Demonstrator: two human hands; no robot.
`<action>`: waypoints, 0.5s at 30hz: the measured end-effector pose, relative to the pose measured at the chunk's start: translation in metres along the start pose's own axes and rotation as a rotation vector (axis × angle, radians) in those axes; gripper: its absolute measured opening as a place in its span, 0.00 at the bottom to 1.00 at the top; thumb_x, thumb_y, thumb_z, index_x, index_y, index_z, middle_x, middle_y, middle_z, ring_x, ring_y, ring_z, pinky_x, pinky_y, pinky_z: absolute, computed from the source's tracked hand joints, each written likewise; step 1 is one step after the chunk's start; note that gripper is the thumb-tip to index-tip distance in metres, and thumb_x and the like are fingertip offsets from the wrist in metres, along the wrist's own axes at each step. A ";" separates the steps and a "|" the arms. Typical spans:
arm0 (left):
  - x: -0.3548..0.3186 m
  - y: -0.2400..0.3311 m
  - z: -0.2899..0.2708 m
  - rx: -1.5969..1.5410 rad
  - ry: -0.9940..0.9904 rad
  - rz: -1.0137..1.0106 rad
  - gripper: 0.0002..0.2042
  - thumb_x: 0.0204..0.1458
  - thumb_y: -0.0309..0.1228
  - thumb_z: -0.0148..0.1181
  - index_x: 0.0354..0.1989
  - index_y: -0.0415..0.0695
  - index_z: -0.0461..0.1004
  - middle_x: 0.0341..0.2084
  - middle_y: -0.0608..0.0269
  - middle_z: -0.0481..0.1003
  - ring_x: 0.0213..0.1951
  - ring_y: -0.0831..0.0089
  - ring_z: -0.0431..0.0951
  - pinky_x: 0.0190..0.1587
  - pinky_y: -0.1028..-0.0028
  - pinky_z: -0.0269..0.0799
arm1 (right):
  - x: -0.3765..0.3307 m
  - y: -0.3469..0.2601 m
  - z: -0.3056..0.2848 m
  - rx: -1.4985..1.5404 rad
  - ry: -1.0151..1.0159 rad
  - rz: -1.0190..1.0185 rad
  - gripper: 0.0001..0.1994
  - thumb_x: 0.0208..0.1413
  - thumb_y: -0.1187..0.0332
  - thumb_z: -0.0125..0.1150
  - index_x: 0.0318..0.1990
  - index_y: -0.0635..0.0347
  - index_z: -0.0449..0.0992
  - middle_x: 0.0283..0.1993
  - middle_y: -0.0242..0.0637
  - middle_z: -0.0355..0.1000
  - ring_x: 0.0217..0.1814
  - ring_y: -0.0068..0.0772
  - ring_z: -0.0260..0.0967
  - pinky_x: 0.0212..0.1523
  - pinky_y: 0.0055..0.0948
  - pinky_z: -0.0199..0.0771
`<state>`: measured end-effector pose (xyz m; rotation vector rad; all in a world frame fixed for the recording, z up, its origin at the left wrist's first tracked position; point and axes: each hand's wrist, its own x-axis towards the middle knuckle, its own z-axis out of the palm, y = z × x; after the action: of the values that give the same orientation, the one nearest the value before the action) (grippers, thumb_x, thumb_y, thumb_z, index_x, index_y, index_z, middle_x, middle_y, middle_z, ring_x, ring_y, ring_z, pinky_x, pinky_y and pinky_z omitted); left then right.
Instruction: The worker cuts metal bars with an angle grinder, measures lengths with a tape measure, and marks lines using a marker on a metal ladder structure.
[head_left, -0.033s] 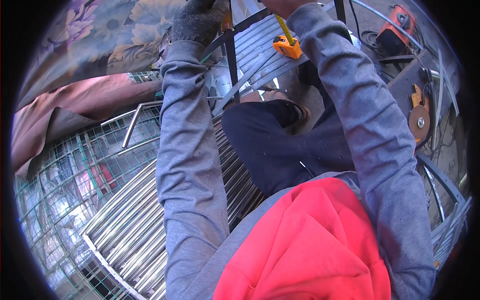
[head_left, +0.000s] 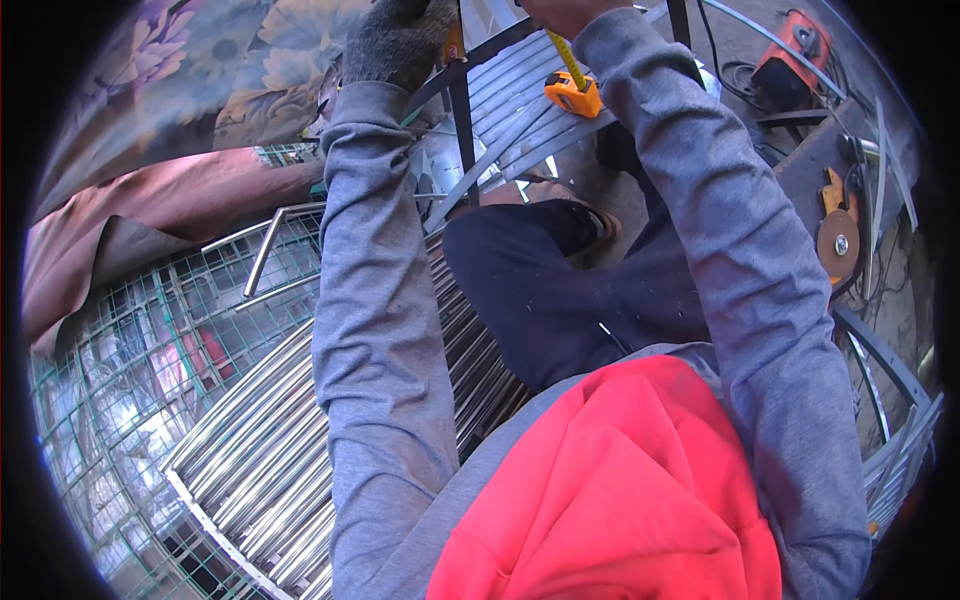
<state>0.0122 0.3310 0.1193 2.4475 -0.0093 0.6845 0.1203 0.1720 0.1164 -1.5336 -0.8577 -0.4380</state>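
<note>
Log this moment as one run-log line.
left hand: gloved, on dark metal frame bar | right hand: bare, holding yellow tape blade | orange tape measure case: hanging below | nearby: angle grinder, steel tube bundle

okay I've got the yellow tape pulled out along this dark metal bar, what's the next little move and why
Probably pull the yellow tape taut and straight along the dark metal bar. The right hand holds the blade high while the orange tape case hangs loose below, and the gloved left hand already grips the frame, steadying it.

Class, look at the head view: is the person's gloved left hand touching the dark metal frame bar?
Touching. The head view shows the gloved left hand wrapped on the dark metal frame bar at its top, no gap visible.
</note>
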 end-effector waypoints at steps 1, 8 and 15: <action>-0.004 0.001 -0.003 0.030 0.000 -0.067 0.33 0.59 0.21 0.60 0.75 0.50 0.61 0.59 0.53 0.77 0.52 0.68 0.82 0.50 0.70 0.79 | -0.002 -0.002 0.003 0.008 -0.001 0.002 0.09 0.57 0.68 0.67 0.44 0.54 0.79 0.43 0.40 0.79 0.42 0.44 0.80 0.43 0.38 0.81; -0.003 0.009 0.002 -0.041 0.011 -0.195 0.32 0.60 0.19 0.57 0.74 0.50 0.62 0.52 0.58 0.80 0.47 0.76 0.81 0.45 0.75 0.78 | -0.012 0.001 0.001 -0.053 -0.013 -0.028 0.15 0.56 0.65 0.69 0.49 0.56 0.75 0.45 0.45 0.75 0.49 0.51 0.75 0.49 0.43 0.78; -0.004 0.001 0.012 -0.307 0.008 -0.334 0.33 0.61 0.17 0.56 0.76 0.49 0.59 0.57 0.58 0.77 0.50 0.74 0.79 0.47 0.77 0.76 | -0.029 0.002 -0.005 0.127 0.048 0.147 0.17 0.57 0.68 0.64 0.54 0.61 0.75 0.44 0.44 0.75 0.42 0.41 0.76 0.45 0.35 0.78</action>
<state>0.0141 0.3227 0.1096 2.0850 0.2721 0.5014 0.1035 0.1598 0.0952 -1.4519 -0.7168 -0.3057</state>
